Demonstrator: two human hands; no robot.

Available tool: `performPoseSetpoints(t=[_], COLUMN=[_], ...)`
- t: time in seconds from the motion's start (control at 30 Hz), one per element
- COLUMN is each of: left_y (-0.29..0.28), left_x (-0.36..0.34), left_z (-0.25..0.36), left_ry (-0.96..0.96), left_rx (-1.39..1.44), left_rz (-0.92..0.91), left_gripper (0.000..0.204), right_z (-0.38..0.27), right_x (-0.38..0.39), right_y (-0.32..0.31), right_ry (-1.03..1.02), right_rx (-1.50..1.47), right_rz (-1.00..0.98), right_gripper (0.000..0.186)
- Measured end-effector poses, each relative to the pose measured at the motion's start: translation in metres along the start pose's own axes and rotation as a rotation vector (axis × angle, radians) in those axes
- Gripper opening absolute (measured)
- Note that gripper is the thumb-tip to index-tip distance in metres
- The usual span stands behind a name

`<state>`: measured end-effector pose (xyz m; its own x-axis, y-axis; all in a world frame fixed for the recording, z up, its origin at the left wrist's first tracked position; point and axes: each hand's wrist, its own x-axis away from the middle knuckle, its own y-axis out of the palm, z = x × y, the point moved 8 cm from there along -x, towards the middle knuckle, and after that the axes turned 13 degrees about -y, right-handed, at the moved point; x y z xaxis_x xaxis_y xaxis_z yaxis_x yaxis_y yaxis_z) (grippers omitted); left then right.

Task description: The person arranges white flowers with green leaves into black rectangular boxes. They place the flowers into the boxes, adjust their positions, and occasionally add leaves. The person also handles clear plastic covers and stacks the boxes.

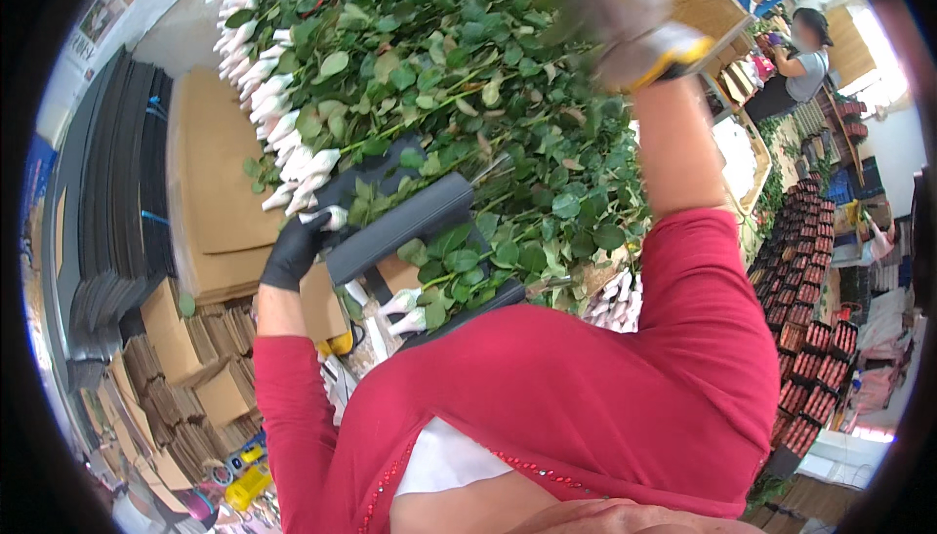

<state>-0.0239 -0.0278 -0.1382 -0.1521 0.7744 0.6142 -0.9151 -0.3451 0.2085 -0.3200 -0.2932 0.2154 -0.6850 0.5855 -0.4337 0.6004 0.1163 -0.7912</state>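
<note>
My left hand (296, 247), in a black glove, has its fingers closed around a white-sleeved rose bud (336, 219) at the left end of the stems. Beside it lies a dark grey corrugated wrap (400, 229), slanting over the work surface. My right hand (639, 41), in a pale glove with a yellow cuff, is raised at the far right over the leaves; motion smears its fingers. A big heap of leafy roses (429, 75) fills the middle, with their white-sleeved heads (278, 124) lined up along the left. Two more sleeved buds (405, 309) lie close to my body.
At the left stand stacked dark sheets (112, 192) and brown cardboard sheets (220, 183). Folded cardboard pieces (190, 368) lie below them. Racks of packed bundles (805, 270) line the right. A co-worker (802, 61) is at the far right, beside another bench.
</note>
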Motion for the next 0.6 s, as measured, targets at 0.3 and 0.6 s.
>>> performPoseSetpoints(t=[0.3,0.6], left_y=[0.065,0.122], left_x=[0.019,0.088], left_z=[0.095,0.106], left_ry=[0.281,0.583], left_rx=[0.063,-0.112], left_rz=[0.02,0.058], left_gripper=[0.048,0.029], right_z=[-0.076,-0.108], right_x=[0.066,0.064], right_y=[0.077,0.163], right_ry=[-0.909,-0.576], right_rx=[0.247,0.027], right_rz=[-0.013,-0.214], right_gripper=[0.019,0.084])
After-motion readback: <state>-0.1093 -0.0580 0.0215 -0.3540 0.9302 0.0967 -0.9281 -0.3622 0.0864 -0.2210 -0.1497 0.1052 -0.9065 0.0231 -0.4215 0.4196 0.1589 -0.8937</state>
